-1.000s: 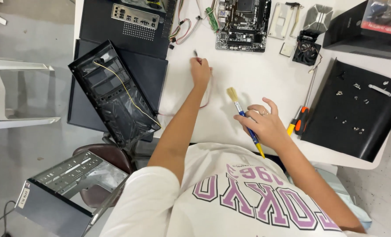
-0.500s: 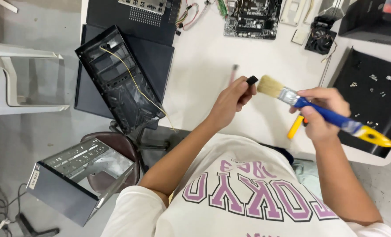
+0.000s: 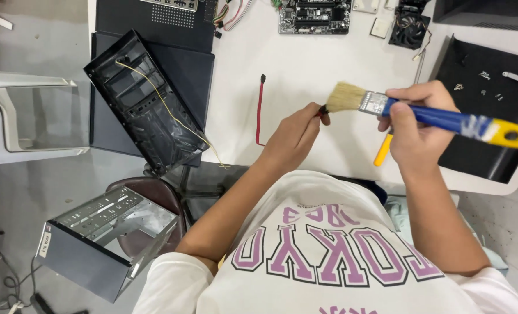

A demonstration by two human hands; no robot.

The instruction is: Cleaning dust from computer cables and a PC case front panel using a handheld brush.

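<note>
A broad paintbrush with pale bristles, a metal ferrule and a blue-and-yellow handle (image 3: 439, 116) is gripped in the right hand (image 3: 413, 131), whose fingers are curled tightly round the blue part of the handle above the white table (image 3: 305, 58). The bristle tip is met by the left hand (image 3: 294, 136), which is closed in a pinch on the black end of a thin red cable (image 3: 259, 110); the cable is laid across the table just beside that hand. A black plastic computer front panel (image 3: 145, 110) is seen well apart, at the table's edge.
</note>
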